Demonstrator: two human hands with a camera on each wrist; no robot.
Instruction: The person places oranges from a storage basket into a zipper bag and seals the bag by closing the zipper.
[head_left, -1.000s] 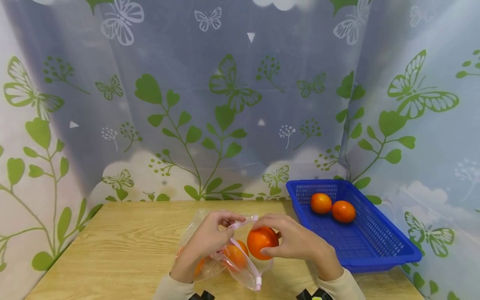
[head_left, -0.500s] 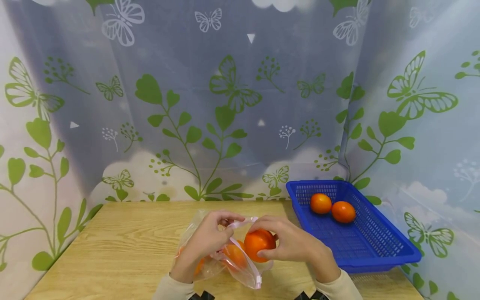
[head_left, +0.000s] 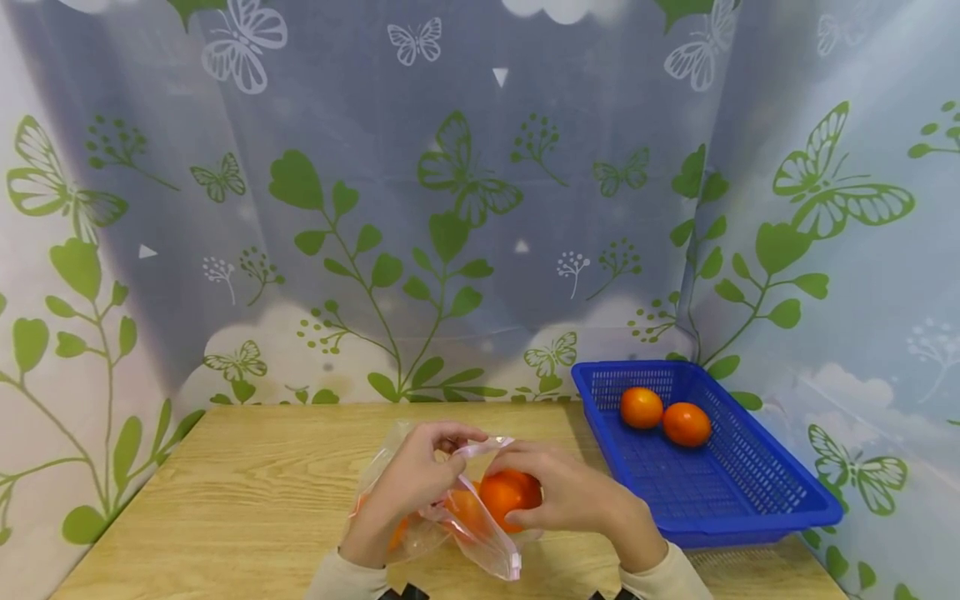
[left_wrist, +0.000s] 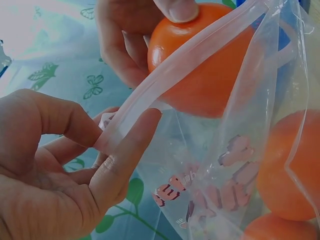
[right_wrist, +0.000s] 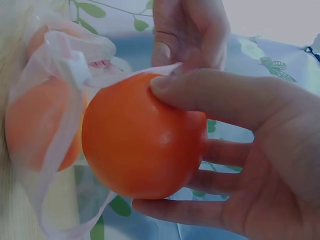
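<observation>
A clear zip bag [head_left: 486,550] with a pink zip edge lies mouth open on the table, and oranges [left_wrist: 292,165] show through its film. My left hand [head_left: 420,471] pinches the zip edge [left_wrist: 170,75] between thumb and finger, keeping the mouth spread. With thumb and fingers around it, my right hand [head_left: 577,492] holds a smooth, glossy orange [right_wrist: 142,140] at the bag's mouth. The right wrist view has this orange just inside the zip strip, beside the bagged oranges. The slider [head_left: 515,567] sits at the near corner of the bag.
To the right stands a blue plastic basket [head_left: 757,521] with two oranges [head_left: 664,417] near its far end. Wood-grain tabletop [head_left: 225,500] extends left of the bag. A patterned curtain [head_left: 360,250] surrounds the back and sides.
My right hand has moved left and slightly down with the orange, from beside the bag's mouth into it. The left hand has kept its pinch in place.
</observation>
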